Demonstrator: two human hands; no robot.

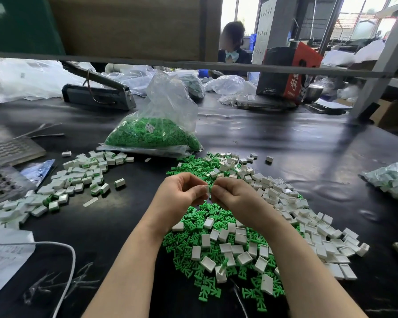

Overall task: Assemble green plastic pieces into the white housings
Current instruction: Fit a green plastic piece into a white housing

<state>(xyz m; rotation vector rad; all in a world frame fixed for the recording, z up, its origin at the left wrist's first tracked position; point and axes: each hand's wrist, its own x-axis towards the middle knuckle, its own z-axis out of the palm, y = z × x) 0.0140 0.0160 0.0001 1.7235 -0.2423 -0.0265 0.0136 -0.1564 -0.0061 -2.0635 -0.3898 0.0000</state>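
**Both hands meet over the pile, one white housing pinched between them**

Your left hand [182, 191] and right hand [233, 195] are up together above the black table [285, 145], fingertips almost touching. Between them sits a small white housing [206, 188], and your left fingers are curled in, pinching it at its left side. Your right fingers are curled too, pressed in against the housing's right edge; whether they hold a green piece there, you can't tell from this angle, the fingers cover it.

Right below your wrists lies the loose heap of green plastic pieces [193, 255], flat and branching, spread across the table toward you. Mixed on top and trailing off to your right is the scatter of white housings [308, 226], many lying open side up. One housing near the front of the heap [221, 273] stands with a green piece sticking out of it.

Off to your left, well apart from the heap, there's a second spread of white blocks showing green at their ends [78, 177].

Behind the heap, a clear plastic bag [156, 131] stands, its lower half packed with green pieces and its top gaping. At the far right edge another clear bag [393, 182] holds white and green parts. A white cable [62, 260] loops across the near left corner, beside a sheet of paper [2, 260]. Across the table another person [233, 44] sits facing your way.
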